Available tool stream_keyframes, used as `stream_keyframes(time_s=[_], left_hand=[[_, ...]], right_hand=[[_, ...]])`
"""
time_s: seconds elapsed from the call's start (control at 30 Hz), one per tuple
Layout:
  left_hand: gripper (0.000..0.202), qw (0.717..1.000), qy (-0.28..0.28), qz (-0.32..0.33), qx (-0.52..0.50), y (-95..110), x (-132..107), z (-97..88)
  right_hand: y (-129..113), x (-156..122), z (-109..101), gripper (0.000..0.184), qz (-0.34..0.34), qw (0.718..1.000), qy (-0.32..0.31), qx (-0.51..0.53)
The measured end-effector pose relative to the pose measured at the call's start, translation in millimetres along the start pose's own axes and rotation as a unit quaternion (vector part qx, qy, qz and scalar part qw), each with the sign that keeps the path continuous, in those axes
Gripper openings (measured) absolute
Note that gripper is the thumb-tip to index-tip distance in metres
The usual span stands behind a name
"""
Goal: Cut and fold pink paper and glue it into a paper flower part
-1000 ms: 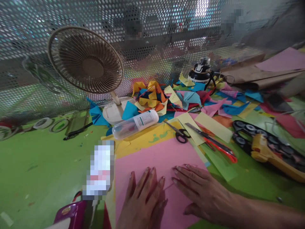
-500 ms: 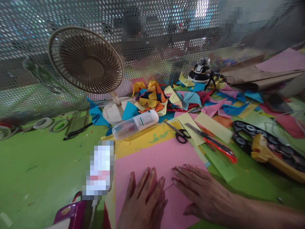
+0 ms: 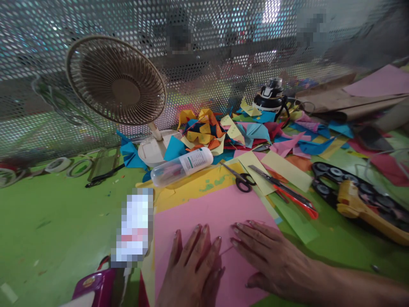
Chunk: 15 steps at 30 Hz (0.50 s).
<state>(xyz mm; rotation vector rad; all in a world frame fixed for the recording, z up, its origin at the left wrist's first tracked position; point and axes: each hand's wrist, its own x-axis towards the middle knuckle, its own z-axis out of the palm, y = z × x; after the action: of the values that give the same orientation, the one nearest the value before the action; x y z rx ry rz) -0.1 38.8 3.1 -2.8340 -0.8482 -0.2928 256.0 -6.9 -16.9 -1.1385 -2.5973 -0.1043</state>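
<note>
We're on a pink sheet (image 3: 207,209), flat at lower centre of the frame, partly over a yellow sheet (image 3: 182,197) on the green bench (image 3: 64,221). Laying it out looks done — a thin line shows between the hands, crease or edge, we can't tell. Folded paper shapes (image 3: 204,128) heap up at upper centre; how much work is left, we can't judge from here. Now the hands: the left hand (image 3: 191,264) lies palm down, fingers straight and fanned up the frame; the right hand (image 3: 275,260), at lower right, points its extended fingers leftward, thumb apart. Both look pressed onto the pink sheet — nothing pinched or gripped. Scissors (image 3: 238,175) lie at its far edge.
</note>
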Motion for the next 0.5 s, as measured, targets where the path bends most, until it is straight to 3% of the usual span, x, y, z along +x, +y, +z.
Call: stream_keyframes(time_s=[0.5], left_hand=[[0.047,1.000,-0.010,-0.008,0.005,2.5,-1.9,3.6]], right_hand=[[-0.7,-0.5,-1.2,0.062,0.005,1.000,-0.007,0.005]])
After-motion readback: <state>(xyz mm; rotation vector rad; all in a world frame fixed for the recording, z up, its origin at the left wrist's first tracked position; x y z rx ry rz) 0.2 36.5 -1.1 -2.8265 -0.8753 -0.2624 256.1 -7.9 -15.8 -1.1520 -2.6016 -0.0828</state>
